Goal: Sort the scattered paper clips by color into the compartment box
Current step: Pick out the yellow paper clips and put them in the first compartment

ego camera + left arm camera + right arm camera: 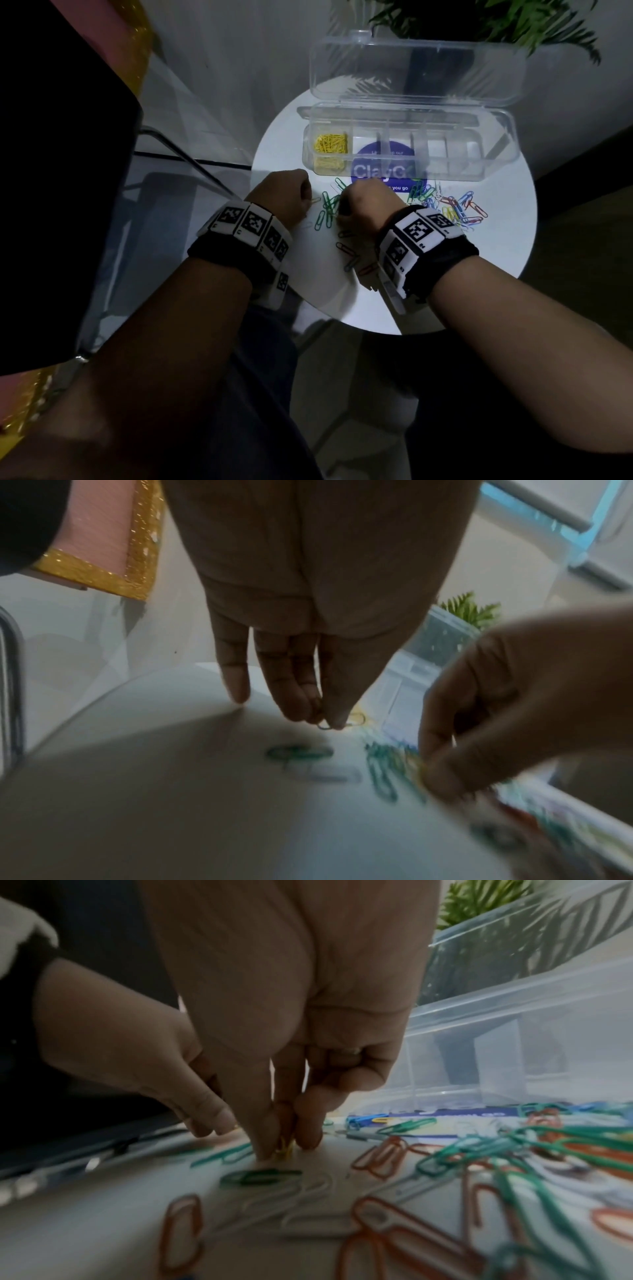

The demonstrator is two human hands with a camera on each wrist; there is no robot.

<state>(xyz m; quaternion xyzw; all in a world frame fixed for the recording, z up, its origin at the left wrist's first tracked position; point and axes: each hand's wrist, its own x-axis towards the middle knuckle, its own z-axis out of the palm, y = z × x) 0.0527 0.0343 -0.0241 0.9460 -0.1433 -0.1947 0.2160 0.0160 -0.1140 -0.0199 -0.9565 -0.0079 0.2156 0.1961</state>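
Observation:
A clear compartment box (493, 161) stands open at the back of the round white table (507, 246). Its leftmost compartment holds yellow paper clips (331, 142). Green clips (329, 205) lie between my hands, and a mixed pile (457, 209) lies to the right. My left hand (327, 722) points down at the table and pinches a single paper clip (323, 726) between thumb and fingertips. My right hand (286, 1146) pinches a few yellow clips (287, 1148) against the tabletop. In the head view the left hand (284, 198) and right hand (364, 202) sit close together before the box.
The box lid (418, 68) stands upright behind the box, with a green plant (496, 20) beyond it. A blue round sticker (383, 171) lies under the box. Red and blue clips (356, 262) lie near the table's front edge. A glass table (191, 144) is at the left.

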